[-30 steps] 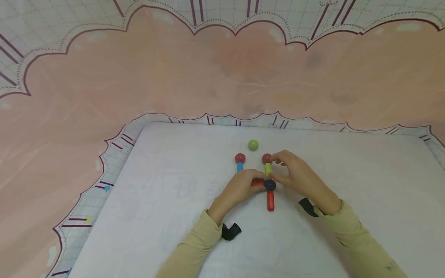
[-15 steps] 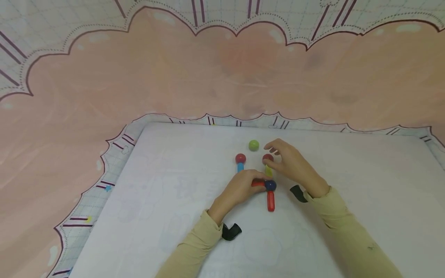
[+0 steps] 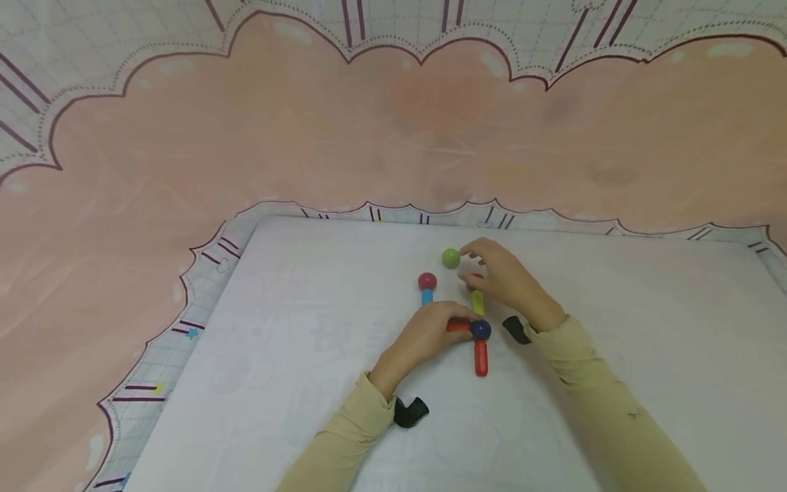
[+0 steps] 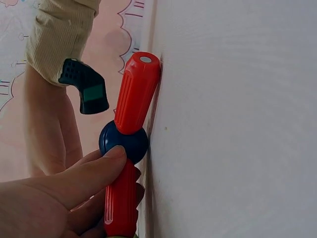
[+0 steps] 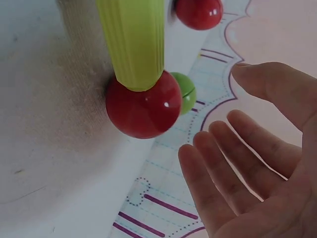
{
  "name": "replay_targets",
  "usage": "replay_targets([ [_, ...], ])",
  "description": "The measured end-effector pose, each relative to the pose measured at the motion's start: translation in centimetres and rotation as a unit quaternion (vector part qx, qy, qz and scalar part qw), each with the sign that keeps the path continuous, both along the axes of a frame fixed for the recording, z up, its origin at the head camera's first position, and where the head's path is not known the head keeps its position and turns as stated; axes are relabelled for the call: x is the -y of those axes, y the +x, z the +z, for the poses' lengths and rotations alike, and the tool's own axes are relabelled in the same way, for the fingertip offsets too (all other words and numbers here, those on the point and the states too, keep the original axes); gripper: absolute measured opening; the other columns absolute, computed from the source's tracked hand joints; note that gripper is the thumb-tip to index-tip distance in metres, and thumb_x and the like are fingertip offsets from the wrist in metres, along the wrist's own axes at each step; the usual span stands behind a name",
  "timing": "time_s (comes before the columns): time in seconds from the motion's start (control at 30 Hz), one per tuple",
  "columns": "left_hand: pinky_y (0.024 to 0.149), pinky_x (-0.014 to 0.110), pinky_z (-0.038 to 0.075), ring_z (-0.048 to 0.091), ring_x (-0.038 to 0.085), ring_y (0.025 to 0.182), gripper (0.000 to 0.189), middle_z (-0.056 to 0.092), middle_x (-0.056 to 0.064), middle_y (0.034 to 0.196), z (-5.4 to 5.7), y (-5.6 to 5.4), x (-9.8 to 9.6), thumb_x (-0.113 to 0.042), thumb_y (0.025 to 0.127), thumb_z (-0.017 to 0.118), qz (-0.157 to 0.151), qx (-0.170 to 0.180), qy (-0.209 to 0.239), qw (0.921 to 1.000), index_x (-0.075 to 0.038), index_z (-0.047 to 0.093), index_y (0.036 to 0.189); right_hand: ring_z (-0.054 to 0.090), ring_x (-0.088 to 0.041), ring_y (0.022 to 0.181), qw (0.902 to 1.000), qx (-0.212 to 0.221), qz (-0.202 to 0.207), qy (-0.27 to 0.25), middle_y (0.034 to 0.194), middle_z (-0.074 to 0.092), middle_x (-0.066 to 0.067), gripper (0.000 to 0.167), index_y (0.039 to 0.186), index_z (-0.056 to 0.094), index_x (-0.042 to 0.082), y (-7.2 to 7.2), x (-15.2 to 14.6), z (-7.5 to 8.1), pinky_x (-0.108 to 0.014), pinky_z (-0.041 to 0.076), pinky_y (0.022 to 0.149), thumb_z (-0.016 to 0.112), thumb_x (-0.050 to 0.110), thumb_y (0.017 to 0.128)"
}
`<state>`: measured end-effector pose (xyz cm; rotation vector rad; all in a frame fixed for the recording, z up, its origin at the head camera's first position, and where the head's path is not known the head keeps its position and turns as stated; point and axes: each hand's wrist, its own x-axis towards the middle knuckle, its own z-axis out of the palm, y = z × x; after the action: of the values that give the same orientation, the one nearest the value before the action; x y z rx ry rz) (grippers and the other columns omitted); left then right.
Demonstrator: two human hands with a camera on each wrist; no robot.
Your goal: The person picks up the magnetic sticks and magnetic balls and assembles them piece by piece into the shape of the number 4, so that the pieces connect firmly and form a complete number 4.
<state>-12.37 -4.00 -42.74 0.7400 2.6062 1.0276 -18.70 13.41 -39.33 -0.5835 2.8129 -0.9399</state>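
Observation:
My left hand [image 3: 423, 335] grips a red magnetic rod [image 4: 120, 203], its thumb tip against the dark blue ball [image 4: 124, 141]. A second red rod [image 3: 481, 359] extends from that ball toward me, and a yellow-green rod [image 3: 477, 301] extends away. At the far end of the yellow-green rod sits a red ball [image 5: 143, 109], mostly hidden behind my right hand in the head view. My right hand [image 3: 507, 277] has its fingers apart and holds nothing. Its fingertips are just right of a green ball [image 3: 451, 257].
Left of these, a red ball [image 3: 427, 281] tops a blue rod [image 3: 427, 297], whose near end my left hand hides. Everything lies on a white tabletop [image 3: 277, 342]. A patterned peach cloth [image 3: 369, 137] surrounds it. Each wrist bears a black device [image 3: 411, 413].
My right hand has moved away from the yellow-green rod and its red ball, forward and left, to beside the green ball. The left hand keeps its grip in place.

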Motion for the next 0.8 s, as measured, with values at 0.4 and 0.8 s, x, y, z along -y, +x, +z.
replay_targets([
  [0.4,0.097,0.023,0.049,0.063,0.011,0.108,0.029,0.073,-0.003,0.115,0.4,0.3,0.1,-0.016,0.089,0.075,0.007,0.000,0.000,1.0000,-0.014,0.074,0.118,0.053,-0.033,0.122,0.9998,0.014,0.009,-0.010,0.136,0.055,-0.016,0.041,0.130,0.057,0.002,-1.6,1.0,-0.4,-0.051,0.040,0.110,0.070,0.013,0.092],
  [0.8,0.093,0.022,0.051,0.065,0.011,0.102,0.028,0.074,-0.001,0.111,0.1,0.2,0.0,-0.016,0.089,0.075,-0.001,-0.006,0.009,0.9999,-0.013,0.075,0.116,0.052,-0.035,0.128,0.9993,0.001,0.037,0.001,0.133,0.058,-0.019,0.042,0.130,0.058,-0.002,-2.7,1.3,-1.7,-0.050,0.040,0.111,0.069,0.008,0.091],
])
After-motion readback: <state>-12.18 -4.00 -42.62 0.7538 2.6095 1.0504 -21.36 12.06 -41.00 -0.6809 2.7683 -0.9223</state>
